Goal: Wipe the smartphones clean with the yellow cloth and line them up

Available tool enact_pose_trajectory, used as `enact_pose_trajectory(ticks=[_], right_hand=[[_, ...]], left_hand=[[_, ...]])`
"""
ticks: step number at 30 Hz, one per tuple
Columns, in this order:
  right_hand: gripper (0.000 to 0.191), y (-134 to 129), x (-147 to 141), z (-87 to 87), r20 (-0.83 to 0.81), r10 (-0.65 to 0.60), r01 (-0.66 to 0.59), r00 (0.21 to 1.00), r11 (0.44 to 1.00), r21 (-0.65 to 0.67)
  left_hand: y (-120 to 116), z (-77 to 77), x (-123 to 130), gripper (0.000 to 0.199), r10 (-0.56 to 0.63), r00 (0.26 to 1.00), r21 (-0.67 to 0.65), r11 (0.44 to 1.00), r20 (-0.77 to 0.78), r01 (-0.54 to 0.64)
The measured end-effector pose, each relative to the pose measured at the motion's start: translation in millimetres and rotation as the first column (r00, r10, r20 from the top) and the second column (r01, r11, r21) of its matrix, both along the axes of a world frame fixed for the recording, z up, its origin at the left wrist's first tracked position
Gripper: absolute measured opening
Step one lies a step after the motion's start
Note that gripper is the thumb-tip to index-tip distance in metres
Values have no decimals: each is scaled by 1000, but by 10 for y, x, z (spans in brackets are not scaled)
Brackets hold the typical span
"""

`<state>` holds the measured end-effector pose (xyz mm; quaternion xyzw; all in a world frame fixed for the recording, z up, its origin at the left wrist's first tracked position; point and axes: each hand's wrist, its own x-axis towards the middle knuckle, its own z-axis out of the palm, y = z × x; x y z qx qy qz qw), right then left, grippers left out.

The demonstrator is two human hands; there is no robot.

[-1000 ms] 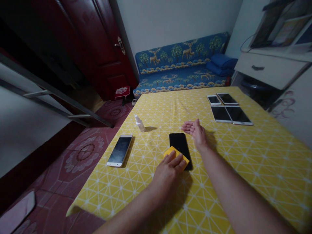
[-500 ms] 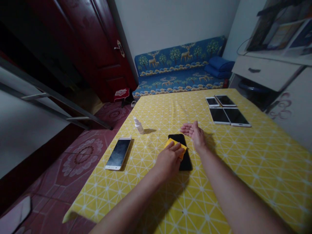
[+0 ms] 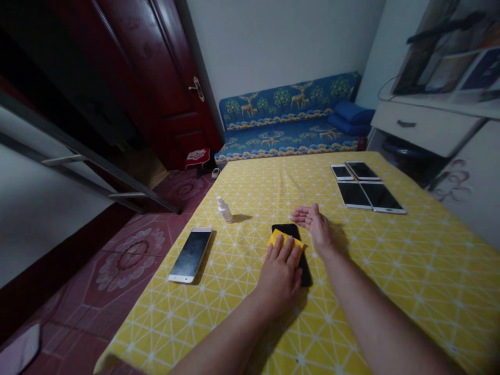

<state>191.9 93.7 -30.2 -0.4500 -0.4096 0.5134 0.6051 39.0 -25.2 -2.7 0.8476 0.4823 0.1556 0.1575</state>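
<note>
Under the fingers of my left hand is a folded yellow cloth, held down against the screen of a black phone. The phone lies flat on the yellow patterned tablecloth, partly covered by cloth and hand. Just right of the phone's upper end, my right hand is open and holds nothing, its palm turned to the left and apart from the phone. A white phone lies face up further left. Behind it stands a small white spray bottle.
Several phones lie grouped at the table's far right. Beyond the table is a blue patterned sofa. A white cabinet stands on the right, a metal ladder and a dark red door on the left.
My left hand and the cloth have shifted slightly on the phone, and the fingers look straighter. The whole scene sits a little lower in view. My right hand keeps its pose.
</note>
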Motion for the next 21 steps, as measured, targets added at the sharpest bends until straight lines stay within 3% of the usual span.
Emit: enact_pose_trajectory(ticks=[10,17,21], right_hand=[[70,-15,-14,7,6,-10,10,1000,1000,-7],[70,-35,-22,22,13,-12,12,1000,1000,-4],[70,-36,-27,34,19,-19,19,1000,1000,-12]], left_hand=[[86,17,-85,44,-82,985,88,994,151,70],[146,39,-24,32,-239,955,99,969,178,225],[234,22,-10,32,-241,956,61,970,165,234]])
